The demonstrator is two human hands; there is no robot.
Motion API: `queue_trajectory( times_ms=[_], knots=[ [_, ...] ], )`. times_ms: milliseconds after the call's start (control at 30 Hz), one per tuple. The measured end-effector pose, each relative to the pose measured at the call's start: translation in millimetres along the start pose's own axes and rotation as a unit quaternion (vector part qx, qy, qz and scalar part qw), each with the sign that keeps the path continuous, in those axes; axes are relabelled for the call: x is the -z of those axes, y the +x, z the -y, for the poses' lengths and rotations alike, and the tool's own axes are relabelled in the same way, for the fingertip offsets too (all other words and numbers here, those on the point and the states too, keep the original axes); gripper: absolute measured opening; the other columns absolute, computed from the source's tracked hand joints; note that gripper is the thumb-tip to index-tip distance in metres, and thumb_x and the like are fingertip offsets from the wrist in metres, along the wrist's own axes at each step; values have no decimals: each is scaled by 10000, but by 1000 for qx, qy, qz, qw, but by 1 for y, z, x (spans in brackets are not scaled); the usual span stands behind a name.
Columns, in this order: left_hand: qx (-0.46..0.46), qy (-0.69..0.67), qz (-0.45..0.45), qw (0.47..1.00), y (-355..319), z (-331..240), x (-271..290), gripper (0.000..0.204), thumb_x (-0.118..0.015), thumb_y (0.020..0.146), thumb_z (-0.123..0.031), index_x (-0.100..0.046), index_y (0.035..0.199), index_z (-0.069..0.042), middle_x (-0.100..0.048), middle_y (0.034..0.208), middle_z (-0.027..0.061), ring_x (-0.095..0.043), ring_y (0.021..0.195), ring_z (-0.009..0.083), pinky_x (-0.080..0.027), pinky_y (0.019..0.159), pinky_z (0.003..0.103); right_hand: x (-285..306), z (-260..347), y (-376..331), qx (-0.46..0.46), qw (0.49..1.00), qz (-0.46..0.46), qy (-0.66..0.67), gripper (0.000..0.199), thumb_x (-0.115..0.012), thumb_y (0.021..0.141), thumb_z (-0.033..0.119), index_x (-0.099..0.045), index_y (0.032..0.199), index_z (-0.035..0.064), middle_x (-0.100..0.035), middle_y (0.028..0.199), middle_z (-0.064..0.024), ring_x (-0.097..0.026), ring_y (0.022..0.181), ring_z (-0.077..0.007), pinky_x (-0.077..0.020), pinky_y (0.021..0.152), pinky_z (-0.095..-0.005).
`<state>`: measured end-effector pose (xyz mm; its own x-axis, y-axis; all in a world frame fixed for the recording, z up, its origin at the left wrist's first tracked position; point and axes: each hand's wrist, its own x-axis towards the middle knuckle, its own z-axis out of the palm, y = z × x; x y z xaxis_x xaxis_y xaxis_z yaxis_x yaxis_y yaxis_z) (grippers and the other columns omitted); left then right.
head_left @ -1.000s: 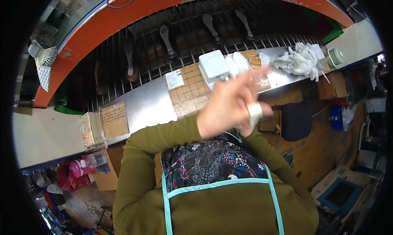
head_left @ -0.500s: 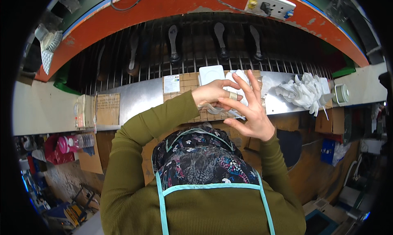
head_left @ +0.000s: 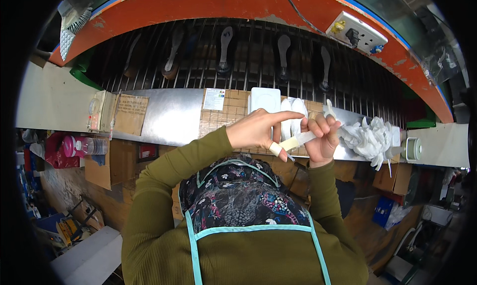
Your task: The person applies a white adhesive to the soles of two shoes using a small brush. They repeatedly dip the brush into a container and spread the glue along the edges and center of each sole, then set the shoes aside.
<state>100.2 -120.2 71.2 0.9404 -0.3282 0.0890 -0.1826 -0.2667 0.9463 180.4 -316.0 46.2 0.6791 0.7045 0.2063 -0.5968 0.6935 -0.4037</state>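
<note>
A pale yellowish strip of tape (head_left: 292,144) is wrapped at one end round the thumb of my left hand (head_left: 253,130). That hand's index finger points stretched out to the right, apart from the thumb. My right hand (head_left: 322,140) pinches the strip's other end with bent fingers, holding it taut between the hands. Behind them, on a cardboard sheet (head_left: 223,120), lie a white square case (head_left: 265,101) and white oval pieces (head_left: 297,106), partly hidden by my fingers.
A pile of white gloves (head_left: 370,140) lies at the right. Across the bench, dark shoe-shaped pieces with grey soles (head_left: 225,46) stand on a rack of metal rods (head_left: 253,71). An orange beam (head_left: 238,6) carries a socket panel (head_left: 357,32). A pink-lidded bottle (head_left: 89,146) stands left.
My right hand has turned and its fingers have curled, drawing the tape out from my left thumb. My left index finger has straightened. The view has shifted slightly.
</note>
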Motion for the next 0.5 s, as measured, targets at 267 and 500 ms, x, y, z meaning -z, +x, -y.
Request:
queue_trajectory(
  times_ms=[267, 500],
  knots=[
    [15, 524, -315, 791, -24, 48, -32, 623, -770, 746, -250, -555, 1324, -162, -639, 1059, 115, -636, 948, 224, -387, 943, 400, 63, 33, 72, -78, 978, -88, -172, 183, -561, 961, 191, -627, 960, 21, -452, 640, 38, -365, 536, -61, -335, 551, -236],
    [216, 306, -413, 830, -108, 27, 5, 468, -728, 810, -261, -610, 1250, -151, -649, 1153, 85, -604, 1080, 235, -260, 1046, 539, 137, 2, 133, -280, 751, -117, -586, 191, -756, 808, 176, -694, 752, 4, -580, 585, 9, -456, 490, -55, -325, 464, -210]
  ],
)
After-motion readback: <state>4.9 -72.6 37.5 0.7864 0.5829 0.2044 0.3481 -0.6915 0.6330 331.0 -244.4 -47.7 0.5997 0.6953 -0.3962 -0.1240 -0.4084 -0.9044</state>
